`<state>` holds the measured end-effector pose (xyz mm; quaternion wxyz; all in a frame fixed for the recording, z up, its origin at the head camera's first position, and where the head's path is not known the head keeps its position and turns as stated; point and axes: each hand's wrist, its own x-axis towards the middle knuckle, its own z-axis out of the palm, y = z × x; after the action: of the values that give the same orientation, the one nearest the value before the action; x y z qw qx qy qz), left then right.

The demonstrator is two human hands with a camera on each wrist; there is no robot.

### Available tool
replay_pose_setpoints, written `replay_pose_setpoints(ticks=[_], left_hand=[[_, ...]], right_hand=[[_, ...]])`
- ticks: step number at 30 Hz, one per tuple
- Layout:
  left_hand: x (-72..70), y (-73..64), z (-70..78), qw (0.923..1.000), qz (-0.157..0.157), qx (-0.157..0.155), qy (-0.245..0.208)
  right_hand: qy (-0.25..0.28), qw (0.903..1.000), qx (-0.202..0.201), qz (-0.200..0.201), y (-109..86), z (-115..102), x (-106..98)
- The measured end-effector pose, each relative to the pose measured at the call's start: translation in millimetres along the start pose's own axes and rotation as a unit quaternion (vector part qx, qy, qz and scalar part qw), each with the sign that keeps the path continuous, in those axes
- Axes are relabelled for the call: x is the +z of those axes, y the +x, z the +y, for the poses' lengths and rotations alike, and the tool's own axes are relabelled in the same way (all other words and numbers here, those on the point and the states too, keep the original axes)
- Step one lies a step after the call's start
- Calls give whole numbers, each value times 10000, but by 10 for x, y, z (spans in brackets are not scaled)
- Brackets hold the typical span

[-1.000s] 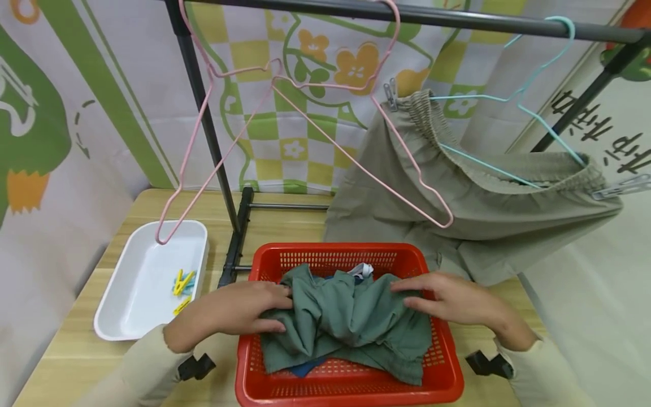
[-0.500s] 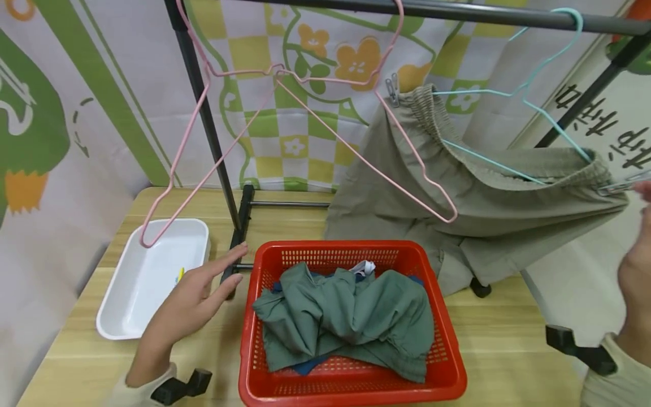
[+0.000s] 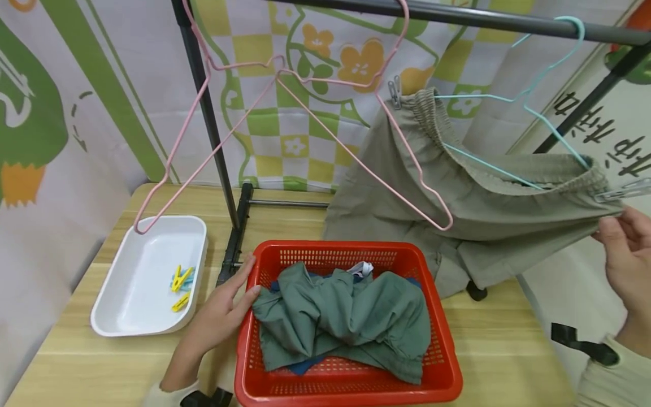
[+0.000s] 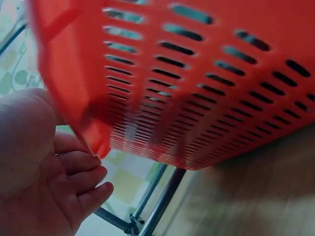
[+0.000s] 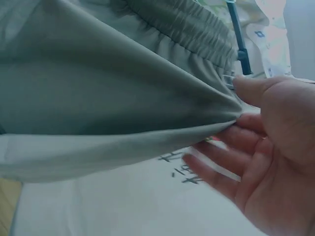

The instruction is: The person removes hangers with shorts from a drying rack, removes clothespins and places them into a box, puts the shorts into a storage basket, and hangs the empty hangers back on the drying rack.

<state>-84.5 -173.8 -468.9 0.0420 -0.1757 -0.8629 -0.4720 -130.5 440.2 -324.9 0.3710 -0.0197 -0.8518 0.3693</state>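
Khaki shorts (image 3: 488, 220) with an elastic waistband hang from a mint-green hanger (image 3: 541, 73), with metal clothespins (image 3: 394, 91) at both ends of the waist. My right hand (image 3: 628, 260) pinches the shorts' side edge just below the right clothespin; in the right wrist view the cloth (image 5: 123, 88) is drawn to a point at the thumb and index finger, the other fingers loose. My left hand (image 3: 218, 314) rests on the left rim of a red basket (image 3: 351, 398), fingers fairly straight. Inside lies a crumpled green garment (image 3: 351, 316) over something blue.
A white tray (image 3: 129, 294) at the left holds yellow clothespins (image 3: 180, 280) and bluish ones. Pink hangers (image 3: 325, 127) dangle over the basket from the black rack bar (image 3: 473, 17). The rack's foot (image 3: 236, 237) stands on the wooden table (image 3: 285, 223).
Both hands have left the green garment in the basket. My left hand moved to the basket's left rim; my right hand went right and up to the shorts and took hold of their edge.
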Motion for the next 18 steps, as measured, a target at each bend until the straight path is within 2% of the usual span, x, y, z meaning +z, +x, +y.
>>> replay_pose_setpoints(ticks=[2, 5, 10, 15, 16, 18], left_hand=[[33, 8, -5, 10000, 4, 23, -80], [68, 10, -9, 9999, 93, 13, -66], [81, 15, -6, 9999, 136, 7, 4], [82, 44, 5, 9998, 156, 41, 72], [84, 52, 8, 9998, 160, 55, 79], [88, 65, 15, 9998, 152, 72, 83]], right_hand=[[414, 9991, 18, 36, -2, -73, 41], [674, 9977, 10, -53, 10, -150, 55], [973, 9943, -20, -443, 26, -224, 73], [806, 9949, 489, -346, -51, -297, 144], [936, 9932, 633, -282, -68, -311, 159], [1612, 9831, 864, -42, -98, -346, 191]])
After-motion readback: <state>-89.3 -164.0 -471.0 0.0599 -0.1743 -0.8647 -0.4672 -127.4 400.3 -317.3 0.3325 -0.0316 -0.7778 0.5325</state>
